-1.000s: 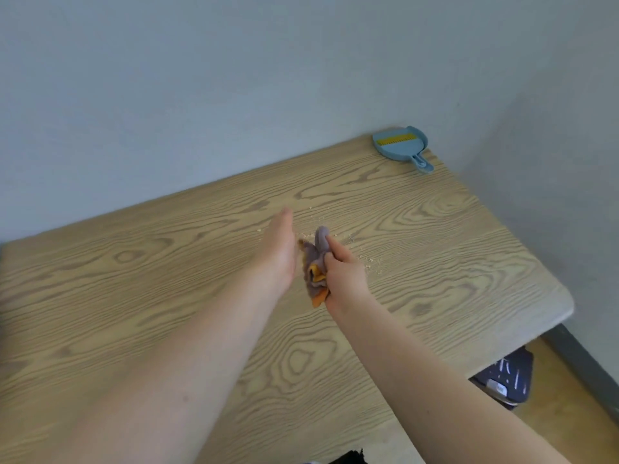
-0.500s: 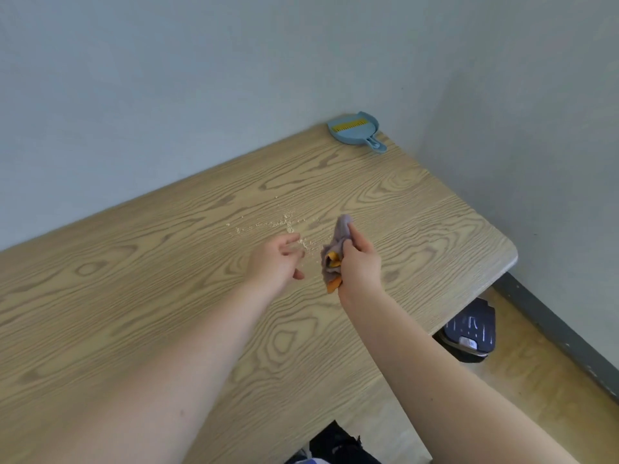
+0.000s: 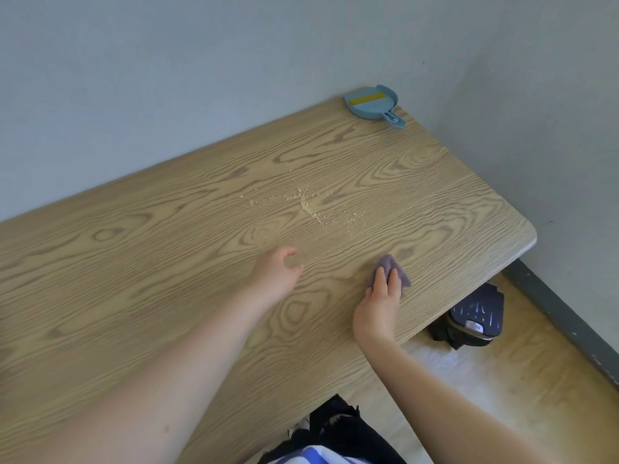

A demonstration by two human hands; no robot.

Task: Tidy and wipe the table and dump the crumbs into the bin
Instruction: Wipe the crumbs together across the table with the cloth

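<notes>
- Our right hand (image 3: pixel 380 308) lies flat on a grey-purple cloth (image 3: pixel 391 266), its grip spread, fingers straight and close together, pressing the cloth down onto the wood-grain counter (image 3: pixel 140 283).
- The cloth shows beyond the fingertips and to their right; the rest of it is hidden under the hand.
- Our left hand (image 3: pixel 276 274) hangs over the counter to the left of the cloth, its grip loose and half spread, fingers gently curled and holding nothing. We cannot tell whether it touches the surface.
- A scatter of pale crumbs (image 3: pixel 311 211) lies on the counter beyond both hands, nearer the wall, with a denser short streak at its middle and thinner trails running left and right.
- The crumbs sit apart from the cloth, ahead of it and slightly to its left, with bare wood between them.
- A blue dustpan (image 3: pixel 373 107) with a yellow comb strip rests at the far right corner of the counter, against the wall, well apart from the hands.
- A dark bin (image 3: pixel 475 318) stands on the floor below the counter's right edge, partly hidden by it, to the right of our right hand.
</notes>
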